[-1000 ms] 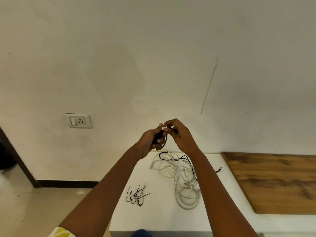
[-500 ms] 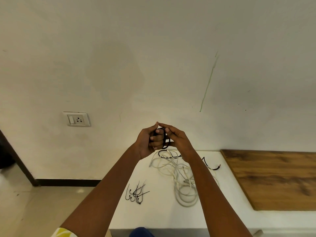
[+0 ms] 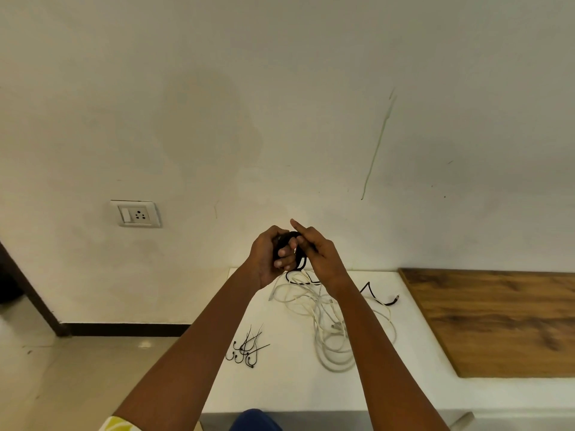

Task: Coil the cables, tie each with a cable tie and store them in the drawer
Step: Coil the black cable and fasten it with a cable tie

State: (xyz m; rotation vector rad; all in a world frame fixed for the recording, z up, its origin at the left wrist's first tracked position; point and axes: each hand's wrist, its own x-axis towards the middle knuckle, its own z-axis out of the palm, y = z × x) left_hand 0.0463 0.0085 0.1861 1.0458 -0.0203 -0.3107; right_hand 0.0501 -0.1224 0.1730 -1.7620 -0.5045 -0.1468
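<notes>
Black cable half coiled, held above the white table

Black cable looks light and limp. Left hand grips its loops; right hand pinches the strand beside them. Its loose tail trails right across the table; grip the bundled loops.

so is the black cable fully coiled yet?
No. The left hand grips loops of the black cable, but its tail still trails across the white table.

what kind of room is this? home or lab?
Probably a home or plain office room, not a lab: painted wall with a socket and switch plate, tiled floor with dark skirting, and a white counter bearing a wooden board.
</notes>
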